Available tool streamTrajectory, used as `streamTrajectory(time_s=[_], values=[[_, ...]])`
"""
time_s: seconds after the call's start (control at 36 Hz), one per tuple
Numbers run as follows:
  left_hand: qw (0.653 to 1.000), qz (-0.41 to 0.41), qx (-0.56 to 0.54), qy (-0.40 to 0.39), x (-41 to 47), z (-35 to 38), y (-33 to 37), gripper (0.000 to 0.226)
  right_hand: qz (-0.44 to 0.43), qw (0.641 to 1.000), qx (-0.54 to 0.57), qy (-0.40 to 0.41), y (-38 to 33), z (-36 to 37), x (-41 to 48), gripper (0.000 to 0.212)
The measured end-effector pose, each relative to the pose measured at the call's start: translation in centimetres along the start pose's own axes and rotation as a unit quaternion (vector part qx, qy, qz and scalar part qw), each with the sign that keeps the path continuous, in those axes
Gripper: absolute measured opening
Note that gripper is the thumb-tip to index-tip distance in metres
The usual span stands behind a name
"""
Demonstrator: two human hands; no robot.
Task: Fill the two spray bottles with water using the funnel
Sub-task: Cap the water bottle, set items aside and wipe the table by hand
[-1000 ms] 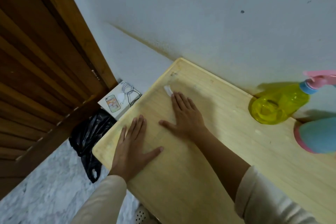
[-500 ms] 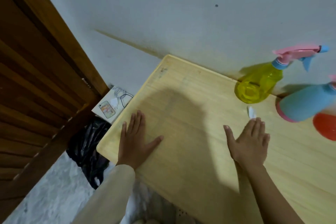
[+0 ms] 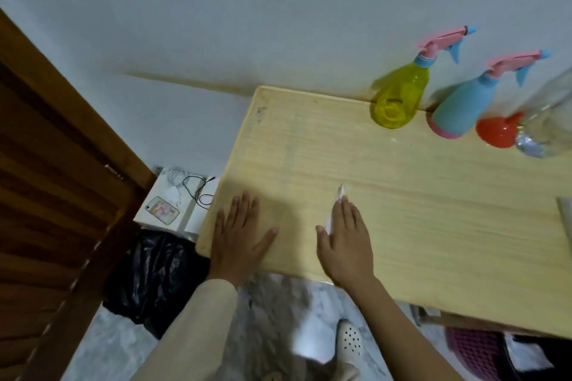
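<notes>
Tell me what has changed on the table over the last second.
The right hand slid a white wipe from the far left corner rightward toward the bottles, then back to the near edge. The left hand stayed flat on the table. The spray bottles and funnel were untouched.

Dim, soft indoor light with wide-angle bending.

Faint shadows fall on the wall (image 3: 278, 9) left of the spray bottles (image 3: 399, 96); the bench (image 3: 402, 195) edges bow, the whole frame is slightly soft, and the floor (image 3: 278, 303) below is smeared.
</notes>
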State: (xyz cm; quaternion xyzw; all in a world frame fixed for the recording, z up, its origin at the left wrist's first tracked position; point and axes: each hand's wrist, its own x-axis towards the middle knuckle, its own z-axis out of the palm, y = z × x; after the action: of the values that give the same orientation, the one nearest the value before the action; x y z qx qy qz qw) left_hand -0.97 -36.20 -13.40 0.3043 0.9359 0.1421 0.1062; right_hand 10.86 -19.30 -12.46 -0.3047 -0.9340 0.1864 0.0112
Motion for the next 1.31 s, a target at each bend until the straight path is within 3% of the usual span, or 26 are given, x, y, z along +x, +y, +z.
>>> streamTrajectory(time_s=[0.19,0.36,0.5,0.72,0.78,0.92,1.03,1.17,1.31], values=[[1.000,0.023,0.003,0.009,-0.5,0.3,-0.6,0.114,-0.107,0.993,0.022,-0.042,2.9,-2.8,-0.5,0.092],[0.999,0.034,0.016,0.026,-0.4,0.6,-0.6,0.105,-0.102,0.988,0.060,-0.100,3.4,-2.0,0.9,0.079],[0.999,0.031,0.022,0.033,-0.6,1.0,-0.5,0.088,-0.110,0.990,0.071,-0.049,2.6,-1.2,-0.3,0.062],[0.999,0.002,0.025,0.044,-1.5,1.5,0.8,0.088,-0.132,0.974,0.142,0.120,2.3,1.3,-2.9,0.035],[0.999,-0.011,0.021,0.046,-2.3,1.9,1.6,0.086,-0.145,0.967,0.150,0.148,2.7,1.6,-3.7,0.039],[0.999,-0.036,0.003,0.035,-4.5,2.6,3.7,0.086,-0.174,0.957,0.177,0.153,4.6,1.3,-5.3,0.037],[0.997,-0.063,-0.016,0.037,-6.4,3.5,6.3,0.087,-0.183,0.943,0.220,0.169,6.0,-0.7,-7.2,0.019],[0.994,-0.078,-0.061,0.047,-9.8,5.2,11.4,0.107,-0.204,0.933,0.246,0.164,11.3,-2.7,-10.5,0.014],[0.985,-0.116,-0.128,0.020,-14.8,8.3,20.1,0.065,-0.192,0.928,0.264,0.178,19.7,-6.0,-15.8,0.017]])
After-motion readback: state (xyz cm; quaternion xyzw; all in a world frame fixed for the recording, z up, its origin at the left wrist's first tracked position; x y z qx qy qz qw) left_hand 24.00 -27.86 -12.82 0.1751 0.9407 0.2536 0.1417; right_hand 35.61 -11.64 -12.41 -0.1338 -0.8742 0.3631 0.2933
